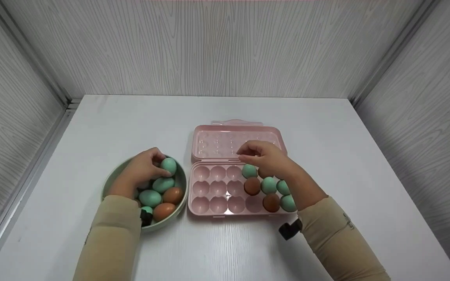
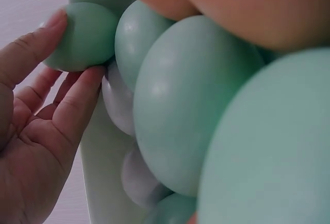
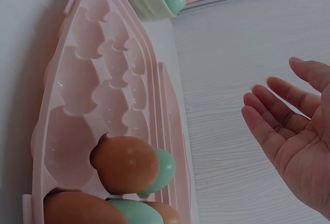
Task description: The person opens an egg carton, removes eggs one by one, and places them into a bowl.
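Observation:
My left hand [image 1: 142, 168] pinches a green egg [image 1: 168, 166] between thumb and fingers at the far right side of a pale green bowl [image 1: 184, 195]. In the left wrist view the same green egg [image 2: 85, 36] sits between thumb and fingertips, close to other eggs. Over the pink egg carton [image 1: 209, 212] hovers my right hand [image 1: 266, 157], holding nothing, its fingers loosely bent in the right wrist view. Green and brown eggs fill cups on the carton's right side, such as a brown egg [image 1: 252, 186] and a green egg [image 1: 268, 185]. The right forearm hides some cups.
More eggs lie in the bowl, including a brown egg [image 1: 164, 212] and a green egg [image 1: 150, 198]; greyish ones show in the left wrist view. The carton's lid [image 1: 225, 142] lies folded back behind its cups. Wood-grained panels [image 1: 217, 47] enclose the white table [image 1: 209, 249].

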Tool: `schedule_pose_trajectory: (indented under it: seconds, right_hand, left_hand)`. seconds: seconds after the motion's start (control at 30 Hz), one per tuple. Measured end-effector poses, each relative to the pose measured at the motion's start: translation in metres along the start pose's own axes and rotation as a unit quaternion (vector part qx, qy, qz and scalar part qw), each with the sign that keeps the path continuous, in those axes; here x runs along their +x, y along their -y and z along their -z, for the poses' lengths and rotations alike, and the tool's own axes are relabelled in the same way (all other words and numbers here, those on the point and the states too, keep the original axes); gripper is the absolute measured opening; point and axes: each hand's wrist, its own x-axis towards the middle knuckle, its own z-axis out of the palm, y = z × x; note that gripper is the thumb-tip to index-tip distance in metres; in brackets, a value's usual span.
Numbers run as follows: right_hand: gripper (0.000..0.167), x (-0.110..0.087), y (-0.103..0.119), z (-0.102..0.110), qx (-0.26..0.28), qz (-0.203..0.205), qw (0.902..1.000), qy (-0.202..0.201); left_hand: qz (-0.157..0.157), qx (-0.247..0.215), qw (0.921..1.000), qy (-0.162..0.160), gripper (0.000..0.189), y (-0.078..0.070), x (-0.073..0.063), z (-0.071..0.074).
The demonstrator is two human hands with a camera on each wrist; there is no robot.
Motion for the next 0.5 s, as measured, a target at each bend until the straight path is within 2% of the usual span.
schedule_pose_trajectory:
  seconds: [0.5]
  right_hand:
    - [0.017,0.0003,-0.0001,-0.0010,-0.011,0.018,0.9998,-0.001]
  left_hand:
    - [0.031,-0.021,0.9992,0.016,0.047,0.0032,0.0020,-0.0011]
